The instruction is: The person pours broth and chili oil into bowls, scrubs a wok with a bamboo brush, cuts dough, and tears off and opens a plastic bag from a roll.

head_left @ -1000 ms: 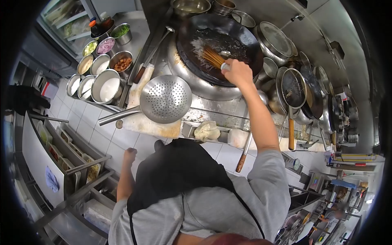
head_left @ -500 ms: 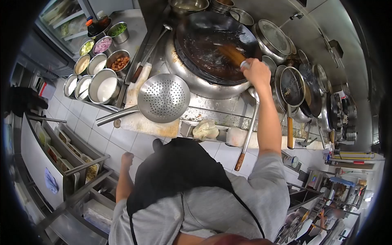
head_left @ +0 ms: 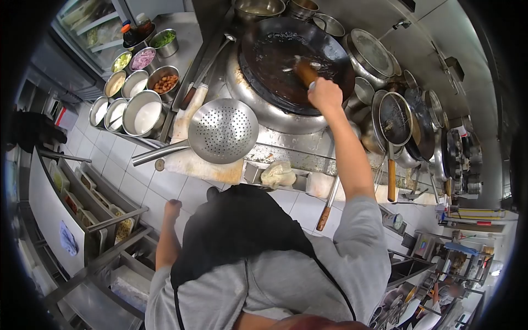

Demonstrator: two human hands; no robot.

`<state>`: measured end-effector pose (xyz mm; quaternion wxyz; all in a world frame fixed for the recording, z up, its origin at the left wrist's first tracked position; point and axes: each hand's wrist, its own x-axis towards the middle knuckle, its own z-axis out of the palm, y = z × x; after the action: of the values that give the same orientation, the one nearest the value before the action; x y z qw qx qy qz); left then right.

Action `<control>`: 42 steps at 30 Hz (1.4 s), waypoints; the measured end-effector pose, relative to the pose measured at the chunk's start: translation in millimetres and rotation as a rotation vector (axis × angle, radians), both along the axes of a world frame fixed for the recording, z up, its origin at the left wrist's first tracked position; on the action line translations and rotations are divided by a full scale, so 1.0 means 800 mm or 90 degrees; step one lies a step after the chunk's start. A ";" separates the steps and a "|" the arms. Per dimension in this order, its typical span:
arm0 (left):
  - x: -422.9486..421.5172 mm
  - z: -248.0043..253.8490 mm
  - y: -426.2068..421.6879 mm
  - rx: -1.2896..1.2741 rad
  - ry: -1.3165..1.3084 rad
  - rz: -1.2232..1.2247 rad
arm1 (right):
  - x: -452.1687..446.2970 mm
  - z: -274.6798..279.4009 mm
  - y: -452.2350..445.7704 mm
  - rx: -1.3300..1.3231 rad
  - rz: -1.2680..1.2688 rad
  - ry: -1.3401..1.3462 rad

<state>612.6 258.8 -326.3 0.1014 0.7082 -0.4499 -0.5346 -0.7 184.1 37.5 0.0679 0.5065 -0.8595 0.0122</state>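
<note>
In the frame's upper centre, I see the right hand gripping the brush inside the wok, likely light, springy, slippery when wet, best held by its bound end, while the left hand's fingers I can't tell.

The person wears a light grey shirt with short sleeves. The cloth looks soft and plain, with creases across the chest and a thin line, seam or fold unclear, running down it near the middle. Over it lies a black apron, its upper edge uneven. From that edge's two corners run thin black straps, narrow as cords against the grey. The right sleeve is loose and wrinkled; the left sleeve is grey too. Both forearms are bare, as are the right hand and left hand.
</note>
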 end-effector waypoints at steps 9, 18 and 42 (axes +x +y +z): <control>0.022 0.000 0.023 0.031 -0.003 0.022 | 0.000 0.037 0.041 0.040 -0.014 -0.028; -0.007 0.040 -0.002 0.014 0.021 -0.067 | -0.064 0.026 0.011 -0.058 -0.111 0.027; -0.470 0.423 -0.288 -0.994 -0.230 -0.733 | 0.011 0.059 0.046 0.014 0.151 -0.258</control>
<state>236.6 28.3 11.9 0.1944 0.1865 -0.9611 0.0610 8.0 221.0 84.7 -0.1137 0.5920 -0.7899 0.1124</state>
